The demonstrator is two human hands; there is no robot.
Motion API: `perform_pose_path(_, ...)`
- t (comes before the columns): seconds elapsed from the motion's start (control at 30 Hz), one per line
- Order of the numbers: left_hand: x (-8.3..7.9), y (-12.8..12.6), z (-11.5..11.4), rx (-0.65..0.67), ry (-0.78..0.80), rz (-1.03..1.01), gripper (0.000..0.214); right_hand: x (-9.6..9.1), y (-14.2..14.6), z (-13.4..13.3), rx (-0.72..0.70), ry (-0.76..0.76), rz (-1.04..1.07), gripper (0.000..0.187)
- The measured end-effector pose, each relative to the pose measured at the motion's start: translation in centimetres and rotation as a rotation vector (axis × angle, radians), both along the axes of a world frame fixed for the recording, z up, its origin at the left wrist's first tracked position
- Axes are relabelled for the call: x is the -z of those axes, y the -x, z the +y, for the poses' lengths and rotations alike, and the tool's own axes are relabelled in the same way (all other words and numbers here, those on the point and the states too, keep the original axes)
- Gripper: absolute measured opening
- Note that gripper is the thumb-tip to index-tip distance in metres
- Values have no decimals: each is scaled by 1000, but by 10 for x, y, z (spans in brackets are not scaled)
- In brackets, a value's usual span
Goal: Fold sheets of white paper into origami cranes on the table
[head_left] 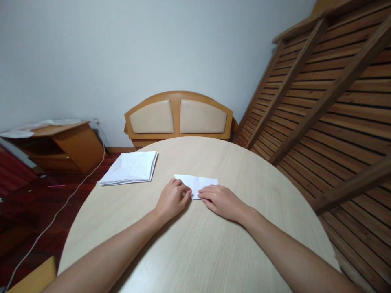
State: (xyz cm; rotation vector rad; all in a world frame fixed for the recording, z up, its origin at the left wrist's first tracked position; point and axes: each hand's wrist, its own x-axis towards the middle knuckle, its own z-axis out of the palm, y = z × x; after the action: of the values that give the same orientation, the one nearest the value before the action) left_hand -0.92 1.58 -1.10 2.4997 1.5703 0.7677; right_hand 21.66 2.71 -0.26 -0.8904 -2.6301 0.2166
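Note:
A small folded white paper [197, 182] lies flat on the round light-wood table [195, 244], near its middle. My left hand [172, 198] rests on the paper's near left part, fingers curled and pinching its lower edge. My right hand [222, 200] lies over the paper's near right part, fingers pressed together on the edge. The fingertips of both hands almost meet at the paper's lower point. A stack of white paper sheets [130, 167] sits on the table to the left, apart from both hands.
A wooden chair back with beige pads [179, 116] stands beyond the table. A slatted wooden frame [330, 101] leans at the right. A low wooden cabinet [58, 146] stands at left, and a white cable [61, 207] runs over the dark red floor.

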Motion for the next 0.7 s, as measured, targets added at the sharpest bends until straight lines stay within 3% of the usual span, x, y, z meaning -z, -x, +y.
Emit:
perform_pose_path(0.13, 8, 2, 4, 97, -40, 4, 33, -3, 1, 1, -25, -5, -37, 27)
perform_pose_path(0.3, 14, 6, 6, 121, 118, 122, 46, -6, -5, 6, -57, -25, -91, 28)
perform_pose_path(0.53, 8, 9, 3, 87, 185, 157, 52, -6, -28, 19, -19, 39, 0, 32)
perform_pose_path(0.7, 3, 10, 0, 160, 159, 170, 51, -4, -35, 19, -40, 88, 87, 44)
